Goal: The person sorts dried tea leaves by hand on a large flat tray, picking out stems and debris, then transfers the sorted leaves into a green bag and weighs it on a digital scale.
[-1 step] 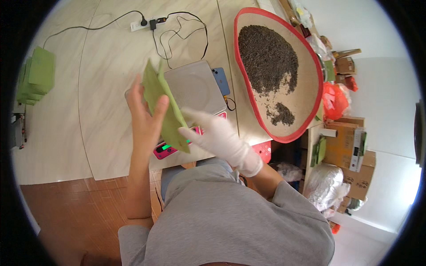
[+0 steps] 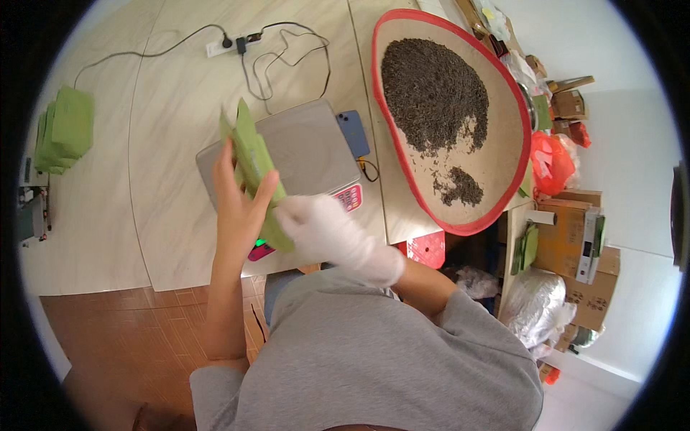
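My left hand [image 2: 237, 197] is wrapped round a green pouch [image 2: 253, 154], with the thumb on its near face and the fingers along its left side. The pouch is tilted upright, and two pointed corners stand apart at its top. My right hand [image 2: 313, 226], in a white glove, has its fingers curled in at the pouch's lower right edge; the fingertips are hidden. Under the pouch lies a kitchen-type scale with a flat grey plate [image 2: 305, 144] and a pink keypad [image 2: 350, 197]. The pouch and my hands cover part of its panel.
To the right, a red-rimmed round tray [image 2: 431, 172] holds dark loose tea-like leaves [image 2: 435, 93]. A blue phone [image 2: 353, 133] lies beside the scale. A power strip [image 2: 219, 48] with cables is at the back. Stacked green pouches [image 2: 68, 133] stand far left; cardboard boxes [image 2: 564, 230] are at right.
My gloved right hand has gone from extended fingers to curled ones, slightly lower and left against the pouch. The pouch has turned and shifted a little left with my left hand.
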Tool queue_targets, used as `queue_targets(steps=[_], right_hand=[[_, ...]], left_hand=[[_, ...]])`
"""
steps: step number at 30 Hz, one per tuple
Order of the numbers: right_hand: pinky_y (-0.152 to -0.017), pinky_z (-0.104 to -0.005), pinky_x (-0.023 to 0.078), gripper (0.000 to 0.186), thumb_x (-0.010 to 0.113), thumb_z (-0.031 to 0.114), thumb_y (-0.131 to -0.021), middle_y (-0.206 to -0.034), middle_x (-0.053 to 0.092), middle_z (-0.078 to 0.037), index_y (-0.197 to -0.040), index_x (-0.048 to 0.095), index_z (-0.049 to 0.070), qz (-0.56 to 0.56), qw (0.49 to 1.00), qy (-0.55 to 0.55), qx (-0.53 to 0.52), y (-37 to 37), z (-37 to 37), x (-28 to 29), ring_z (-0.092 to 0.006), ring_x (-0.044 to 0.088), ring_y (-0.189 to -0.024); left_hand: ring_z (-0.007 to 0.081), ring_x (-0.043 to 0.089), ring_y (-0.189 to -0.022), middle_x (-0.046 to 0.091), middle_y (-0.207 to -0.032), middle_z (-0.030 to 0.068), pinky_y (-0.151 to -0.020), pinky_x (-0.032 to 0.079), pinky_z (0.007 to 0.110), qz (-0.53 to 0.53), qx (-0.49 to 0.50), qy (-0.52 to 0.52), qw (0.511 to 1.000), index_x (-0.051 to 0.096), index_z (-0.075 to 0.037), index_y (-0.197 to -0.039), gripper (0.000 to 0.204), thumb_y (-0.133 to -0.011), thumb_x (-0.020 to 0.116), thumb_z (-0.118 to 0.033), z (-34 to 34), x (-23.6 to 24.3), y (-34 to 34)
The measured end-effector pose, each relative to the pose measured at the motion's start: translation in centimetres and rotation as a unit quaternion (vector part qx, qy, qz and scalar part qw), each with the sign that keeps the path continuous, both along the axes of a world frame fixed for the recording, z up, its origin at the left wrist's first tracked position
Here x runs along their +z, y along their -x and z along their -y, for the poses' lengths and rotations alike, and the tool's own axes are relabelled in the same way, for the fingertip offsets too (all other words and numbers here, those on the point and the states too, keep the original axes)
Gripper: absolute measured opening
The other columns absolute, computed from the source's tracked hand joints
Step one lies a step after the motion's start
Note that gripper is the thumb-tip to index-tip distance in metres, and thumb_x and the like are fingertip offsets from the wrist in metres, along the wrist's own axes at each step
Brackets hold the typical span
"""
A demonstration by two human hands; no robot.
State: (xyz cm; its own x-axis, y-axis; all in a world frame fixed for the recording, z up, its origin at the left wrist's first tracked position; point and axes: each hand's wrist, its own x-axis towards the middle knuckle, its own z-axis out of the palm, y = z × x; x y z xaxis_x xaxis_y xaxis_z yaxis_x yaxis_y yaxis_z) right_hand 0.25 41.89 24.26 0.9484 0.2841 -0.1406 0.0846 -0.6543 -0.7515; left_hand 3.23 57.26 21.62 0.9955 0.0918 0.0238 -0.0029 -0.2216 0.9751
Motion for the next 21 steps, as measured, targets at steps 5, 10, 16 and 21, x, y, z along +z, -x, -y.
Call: queue_targets(steps=[5,10,16,21], right_hand=[[-0.055,-0.0422,0.048,0.015,0.063,0.018,-0.08,-0.064,0.059,-0.011,-0.072,0.057,0.006,0.144,0.98,-0.13,0.034,0.8,2.6,-2.3,-0.0336,0.06,-0.061],[-0.051,-0.0397,0.046,0.023,0.065,0.024,-0.081,-0.061,0.056,-0.011,-0.068,0.053,0.009,0.195,0.956,-0.212,0.051,2.8,10.7,-0.8,-0.0309,0.058,-0.056],[-0.049,-0.039,0.044,0.03,0.063,0.032,-0.084,-0.057,0.052,-0.007,-0.066,0.052,0.01,0.341,0.928,-0.13,0.08,2.6,19.8,2.4,-0.0279,0.055,-0.052],[-0.048,-0.0361,0.045,0.028,0.068,0.025,-0.082,-0.057,0.054,-0.009,-0.063,0.056,0.008,0.316,0.938,-0.102,-0.102,4.0,25.4,4.0,-0.0277,0.056,-0.052]], left_hand=[[0.0282,0.04,-0.127,0.037,-0.14,0.0169,-0.108,0.029,0.037,-0.157,0.023,-0.025,0.987,0.024,-0.002,-0.146,0.065,-0.096,0.054,-0.033,3.7,0.0,4.3],[0.0226,0.041,-0.127,0.043,-0.137,0.0139,-0.106,0.03,0.034,-0.12,0.11,-0.016,0.986,0.033,0.0,-0.141,0.055,-0.102,0.039,-0.038,11.2,1.4,7.8],[0.0183,0.053,-0.105,0.055,-0.123,0.0143,-0.089,0.042,0.03,-0.168,0.022,-0.014,0.985,0.048,0.001,-0.129,0.039,-0.096,0.047,-0.021,16.5,4.6,6.3],[0.0145,0.052,-0.066,0.059,-0.077,0.0073,-0.061,0.043,0.03,-0.134,-0.076,-0.191,0.969,0.057,0.004,-0.101,0.021,-0.094,0.046,-0.013,21.0,7.8,4.0]])
